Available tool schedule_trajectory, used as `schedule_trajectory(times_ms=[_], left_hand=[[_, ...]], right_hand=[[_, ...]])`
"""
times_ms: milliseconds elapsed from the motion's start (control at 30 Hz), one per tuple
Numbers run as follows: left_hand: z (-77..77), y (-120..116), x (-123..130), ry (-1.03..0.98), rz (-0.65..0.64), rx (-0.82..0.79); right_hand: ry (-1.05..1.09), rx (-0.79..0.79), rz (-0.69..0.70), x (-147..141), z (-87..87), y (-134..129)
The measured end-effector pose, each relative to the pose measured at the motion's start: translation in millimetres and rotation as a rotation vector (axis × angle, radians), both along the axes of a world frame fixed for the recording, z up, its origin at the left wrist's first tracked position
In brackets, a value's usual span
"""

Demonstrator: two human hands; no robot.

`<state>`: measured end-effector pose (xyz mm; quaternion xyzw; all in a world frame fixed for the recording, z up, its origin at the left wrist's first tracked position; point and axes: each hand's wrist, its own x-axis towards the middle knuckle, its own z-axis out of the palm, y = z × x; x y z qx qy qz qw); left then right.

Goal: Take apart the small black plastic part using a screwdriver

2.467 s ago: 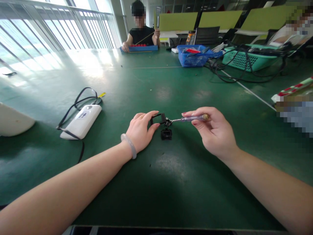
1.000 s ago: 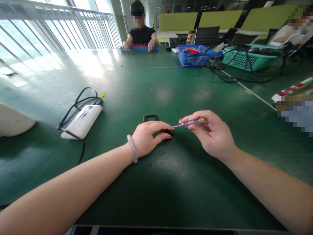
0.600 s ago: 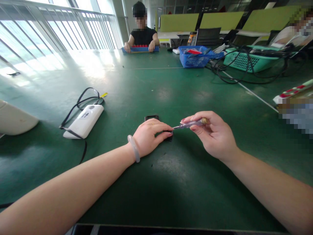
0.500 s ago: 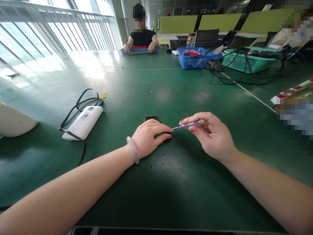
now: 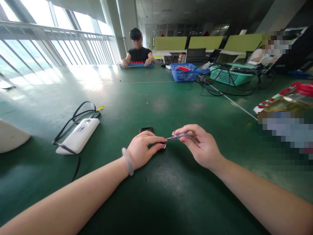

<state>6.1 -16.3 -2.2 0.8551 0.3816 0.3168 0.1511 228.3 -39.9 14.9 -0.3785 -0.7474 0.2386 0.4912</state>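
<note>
My right hand point(image 5: 205, 151) grips a screwdriver point(image 5: 183, 135), apparently working its tip against the small black part point(image 5: 163, 150) pinched in my left hand's point(image 5: 140, 150) fingers, near centre of the tabletop point(image 5: 122, 107). I judge the next move needs a steady pinch and an aligned tip.

In the head view I see my left hand point(image 5: 143, 147) pinching a small black part point(image 5: 163, 149) on the green bench point(image 5: 195, 202), with a black frame point(image 5: 146, 130) just beyond the knuckles. My right hand point(image 5: 202, 147) holds a clear-handled screwdriver point(image 5: 183, 135), its tip at the left fingertips. Off to the left lies a white box point(image 5: 79, 135) with a black strap point(image 5: 69, 122). Farther back, a person point(image 5: 138, 52) has both hands at a blue tray point(image 5: 140, 65), well apart from a blue basket point(image 5: 184, 75).
</note>
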Motion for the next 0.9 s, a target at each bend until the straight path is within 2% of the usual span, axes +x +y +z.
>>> schedule_trajectory(times_ms=[233,400,500,700,800,900], left_hand=[[4.6,0,2,0.074,0.019,-0.02],[0.0,7,-5,0.105,0.246,0.032],[-5.7,13,-10,0.206,0.301,-0.001],[-5.0,13,-9,0.15,0.271,-0.053],[-0.2,8,-6,0.023,0.174,-0.066],[3.4,2,-4,-0.043,0.03,-0.01]], right_hand=[[0.006,-0.017,0.008,1,-0.6,0],[0.021,-0.025,0.021,1,-1.4,0],[0.02,-0.027,0.022,0,-1.1,0],[0.018,-0.025,0.021,0,0.1,0],[0.011,-0.023,0.011,1,0.1,0],[0.011,-0.02,-0.011,0,-0.8,1]])
